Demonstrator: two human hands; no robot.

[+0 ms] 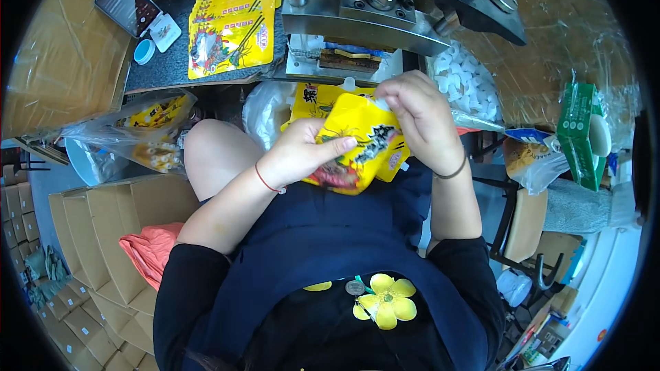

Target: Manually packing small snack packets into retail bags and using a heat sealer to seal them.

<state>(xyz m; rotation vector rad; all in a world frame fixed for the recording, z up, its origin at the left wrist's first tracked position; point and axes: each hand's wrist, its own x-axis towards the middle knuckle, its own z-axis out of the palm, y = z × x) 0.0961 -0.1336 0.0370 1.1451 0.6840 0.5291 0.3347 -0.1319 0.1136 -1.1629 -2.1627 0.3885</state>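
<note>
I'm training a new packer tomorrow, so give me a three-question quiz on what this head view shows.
1. True or false: the left hand holds the yellow spouted pouch.
2. What does the right hand pinch at the pouch's top? A) white cap B) scissors C) blue lid
3. Fill in: the stack of flat yellow pouches lies beside a ____.

Key: 1 true; 2 A; 3 phone

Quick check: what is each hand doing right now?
Left hand: closed on the yellow pouch.
Right hand: fingers pinched at the pouch's top corner.
</note>
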